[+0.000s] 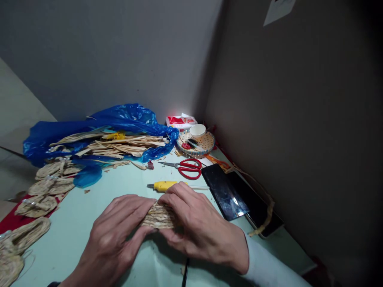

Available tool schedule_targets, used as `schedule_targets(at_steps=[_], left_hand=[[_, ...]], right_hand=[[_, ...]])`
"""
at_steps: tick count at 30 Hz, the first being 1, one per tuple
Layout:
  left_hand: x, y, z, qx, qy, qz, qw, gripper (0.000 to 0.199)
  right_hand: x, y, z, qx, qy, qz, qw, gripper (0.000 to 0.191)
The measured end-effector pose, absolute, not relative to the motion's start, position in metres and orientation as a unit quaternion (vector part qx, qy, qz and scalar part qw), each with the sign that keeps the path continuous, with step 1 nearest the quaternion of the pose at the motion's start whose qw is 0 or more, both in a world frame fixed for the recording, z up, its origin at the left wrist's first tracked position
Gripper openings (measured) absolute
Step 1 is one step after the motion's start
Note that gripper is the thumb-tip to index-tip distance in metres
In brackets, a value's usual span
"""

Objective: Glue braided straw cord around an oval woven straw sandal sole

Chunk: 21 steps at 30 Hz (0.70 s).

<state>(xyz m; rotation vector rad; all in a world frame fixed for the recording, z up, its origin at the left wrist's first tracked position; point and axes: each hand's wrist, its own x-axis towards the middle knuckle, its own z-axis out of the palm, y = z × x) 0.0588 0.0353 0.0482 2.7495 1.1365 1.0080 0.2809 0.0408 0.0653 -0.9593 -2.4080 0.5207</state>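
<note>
My left hand [119,229] and my right hand [194,227] grip the two ends of a small piece of braided straw [159,216], held just above the pale green table [72,227]. Rows of plaited strands run across it; its ends are hidden under my fingers. Just beyond my right hand lies a yellow glue gun [164,185], with a clear stick poking from its rear. Farther back, red-handled scissors [189,168] lie with blades pointing left.
At the back left, a blue plastic bag [125,113] holds dry straw strips [125,145]. Several braided straw pieces [38,205] line the left edge. A woven basket [206,144] with a white cup [197,130] stands behind. Right of my hands lies a black phone [224,191].
</note>
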Motion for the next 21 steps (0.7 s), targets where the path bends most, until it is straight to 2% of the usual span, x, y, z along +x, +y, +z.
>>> schedule_targets(at_steps=[3,5,9,10,13,15,19,21], left_hand=[[0.060,0.036,0.047,0.870,0.361,0.334,-0.010,0.024],[0.059,0.038,0.046,0.863,0.377,0.335,0.024,0.025],[0.056,0.043,0.048,0.801,0.469,0.329,0.171,0.054],[0.056,0.043,0.050,0.772,0.496,0.338,0.208,0.056],[0.058,0.043,0.055,0.711,0.532,0.362,0.284,0.036],[0.059,0.042,0.057,0.702,0.529,0.376,0.293,0.026],[0.059,0.042,0.059,0.685,0.529,0.409,0.289,0.022],[0.057,0.043,0.060,0.676,0.529,0.426,0.287,0.021]], right_hand=[[0.282,0.042,0.065,-0.349,-0.887,0.185,0.240,0.037],[0.284,0.044,0.065,-0.344,-0.888,0.186,0.243,0.038],[0.288,0.049,0.065,-0.338,-0.880,0.204,0.263,0.040],[0.288,0.050,0.065,-0.334,-0.880,0.207,0.266,0.040],[0.286,0.050,0.064,-0.313,-0.883,0.218,0.273,0.042],[0.284,0.049,0.062,-0.303,-0.881,0.229,0.282,0.045],[0.292,0.047,0.062,-0.322,-0.864,0.243,0.301,0.058],[0.303,0.047,0.068,-0.340,-0.862,0.236,0.293,0.050]])
